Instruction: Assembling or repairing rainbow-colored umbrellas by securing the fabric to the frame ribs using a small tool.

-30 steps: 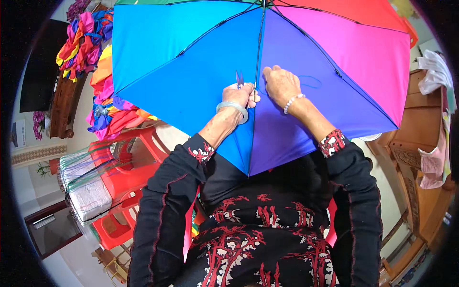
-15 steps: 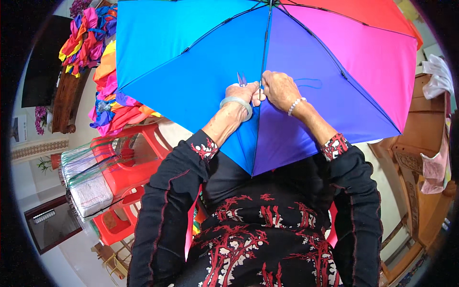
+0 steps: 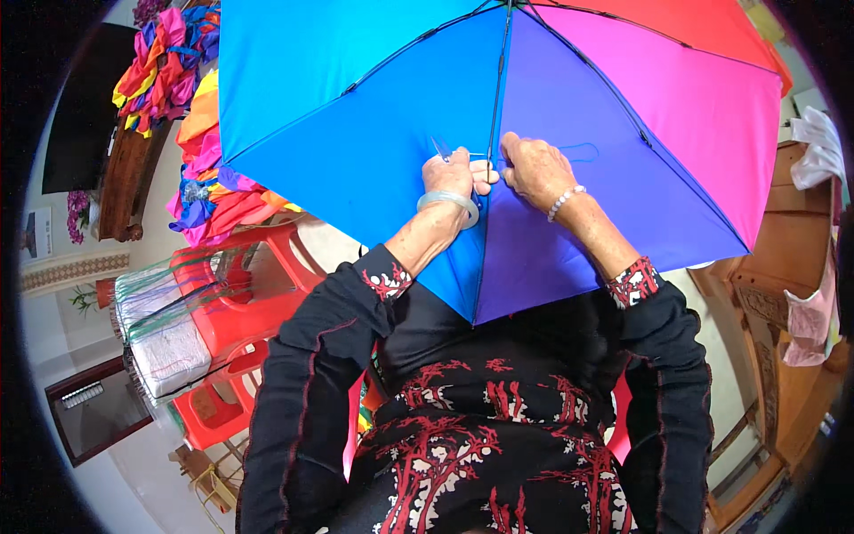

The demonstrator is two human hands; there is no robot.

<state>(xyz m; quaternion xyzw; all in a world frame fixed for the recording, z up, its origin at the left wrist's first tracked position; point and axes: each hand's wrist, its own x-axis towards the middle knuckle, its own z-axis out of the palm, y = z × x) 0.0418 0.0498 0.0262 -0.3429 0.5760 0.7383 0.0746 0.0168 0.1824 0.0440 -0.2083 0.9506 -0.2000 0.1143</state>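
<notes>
A multicoloured umbrella canopy (image 3: 592, 209) is spread in front of me, its ribbed inner side facing me. At the seam between the blue and purple panels runs a thin dark rib (image 3: 500, 80). My left hand (image 3: 452, 178) is closed around small thread snips (image 3: 440, 149), their blades pointing up out of the fist, and its fingertips are at the rib. Just right of the rib, my right hand (image 3: 541, 173) is pinched on a blue thread (image 3: 583, 149), which loops out over the purple panel. Whether a needle is between those fingertips is too small to see.
Heaps of colourful fabric (image 3: 165, 71) lie at the far left. Below them stand red plastic stools (image 3: 227, 311), one bearing a white bundle (image 3: 169, 351) with thin rods. Carved wooden furniture (image 3: 774, 267) is on the right, with a white cloth (image 3: 817, 147) hanging there.
My right hand has shifted slightly right, away from the rib, and a short stretch of thread now shows between the hands. The left hand's snips have tilted a little.
</notes>
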